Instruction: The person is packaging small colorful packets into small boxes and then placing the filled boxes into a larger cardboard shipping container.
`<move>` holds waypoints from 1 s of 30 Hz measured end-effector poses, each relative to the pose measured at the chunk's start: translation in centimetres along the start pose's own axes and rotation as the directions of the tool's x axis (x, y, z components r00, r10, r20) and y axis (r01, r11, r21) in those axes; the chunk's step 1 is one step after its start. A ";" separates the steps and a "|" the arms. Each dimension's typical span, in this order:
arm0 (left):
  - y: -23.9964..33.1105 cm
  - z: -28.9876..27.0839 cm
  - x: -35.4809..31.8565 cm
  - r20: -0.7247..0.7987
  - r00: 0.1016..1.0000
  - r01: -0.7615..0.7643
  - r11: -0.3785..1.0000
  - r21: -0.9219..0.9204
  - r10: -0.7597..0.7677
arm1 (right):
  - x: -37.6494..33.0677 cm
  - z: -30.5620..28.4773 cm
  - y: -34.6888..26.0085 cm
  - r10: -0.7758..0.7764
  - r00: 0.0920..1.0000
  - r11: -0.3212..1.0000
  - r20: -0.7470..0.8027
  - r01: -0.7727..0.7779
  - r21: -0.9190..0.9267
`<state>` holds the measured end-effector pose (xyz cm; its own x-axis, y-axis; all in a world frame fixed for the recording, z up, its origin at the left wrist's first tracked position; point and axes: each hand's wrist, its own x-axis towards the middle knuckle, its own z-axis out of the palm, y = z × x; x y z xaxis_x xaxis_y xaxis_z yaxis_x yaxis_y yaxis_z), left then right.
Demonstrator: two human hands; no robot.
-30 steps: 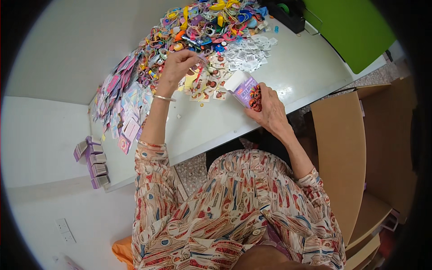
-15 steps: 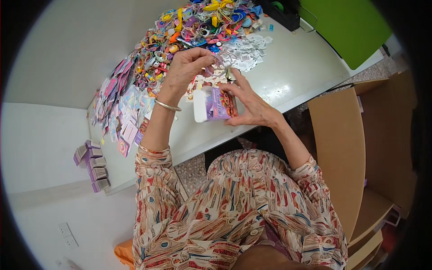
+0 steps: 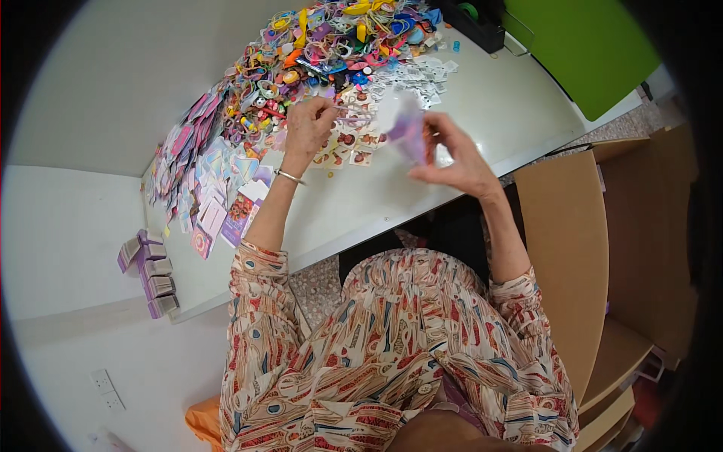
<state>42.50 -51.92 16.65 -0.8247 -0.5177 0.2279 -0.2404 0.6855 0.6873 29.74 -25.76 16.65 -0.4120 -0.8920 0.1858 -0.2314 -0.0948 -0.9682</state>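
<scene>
Over the middle of the white table (image 3: 354,211), my left hand (image 3: 305,135) pinches a thin lilac loop band (image 3: 354,117) that sticks out to the right of the fingertips. To the right, my right hand (image 3: 463,164) grips a small purple carton (image 3: 409,135) between thumb and fingers; it is tilted and smeared by motion, so its opening cannot be made out. Small picture stickers (image 3: 360,145) lie between and below the hands. Beyond the left hand rises a heap of colourful bands and little toys (image 3: 316,60). White slips (image 3: 425,75) spread at its right side.
Stacks of glossy cards (image 3: 192,143) and loose leaflets (image 3: 215,203) cover the table's left end. Small purple-and-grey packs (image 3: 154,271) sit at the left edge. A black tape dispenser (image 3: 474,26) and green board (image 3: 580,53) are far right. An open cardboard box (image 3: 565,248) stands at right.
The right hand has swung the purple carton right and up, away from the left hand, and turned it. My left hand has dropped slightly nearer, with the band in its fingers.
</scene>
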 end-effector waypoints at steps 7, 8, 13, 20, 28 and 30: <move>3.8 0.4 -1.1 0.140 0.978 0.200 0.891 -0.408 -0.156 | 0.3 -0.3 1.2 0.109 0.989 0.866 -0.096 -0.048 0.497; 4.3 0.4 -1.2 0.161 0.973 0.220 0.864 -0.453 -0.164 | 0.5 -0.6 1.7 0.111 0.991 0.830 -0.072 -0.052 0.555; 4.4 1.0 -1.8 0.213 0.962 0.261 0.789 -0.556 -0.169 | 0.7 -0.5 1.8 0.133 0.986 0.783 -0.096 -0.045 0.620; 5.6 1.2 -2.4 0.247 0.957 0.267 0.792 -0.549 -0.151 | 1.0 -0.4 1.4 0.092 0.994 0.771 -0.065 -0.030 0.636; 7.2 1.9 -2.5 0.256 0.966 0.205 0.739 -0.641 -0.045 | 1.3 1.0 1.9 0.140 0.990 0.814 -0.020 -0.104 0.571; 7.1 2.1 -2.5 0.260 0.965 0.208 0.730 -0.651 -0.044 | 1.3 1.5 1.7 0.202 0.979 0.787 -0.007 -0.157 0.596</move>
<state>41.81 -44.62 19.53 -0.9181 -0.3963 0.0108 -0.0138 0.0592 0.9982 30.13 -27.75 14.99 -0.4567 -0.8895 -0.0119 0.4082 -0.1976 -0.8913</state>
